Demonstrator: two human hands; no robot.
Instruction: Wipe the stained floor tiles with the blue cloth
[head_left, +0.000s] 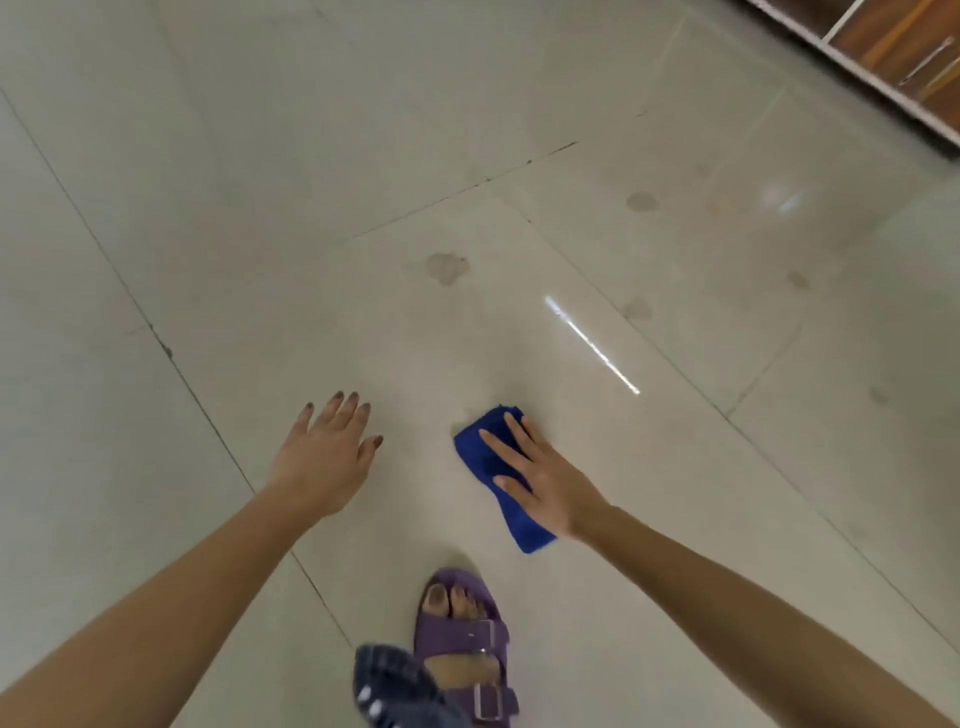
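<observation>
A folded blue cloth (485, 452) lies flat on the glossy beige floor tiles (675, 467). My right hand (540, 480) presses on it with straight fingers spread over the cloth. My left hand (324, 457) rests flat on the tile to the left, fingers straight, holding nothing. Brownish stains mark the tiles farther ahead: one blotch (447, 267) beyond the cloth, another (642, 201) to the far right, and smaller spots (638, 310) near a light reflection.
My foot in a purple sandal (462, 634) stands just behind the hands, with a dark denim knee (395, 686) beside it. A wooden cabinet base (893, 57) runs along the top right corner. Dark grout lines cross the floor.
</observation>
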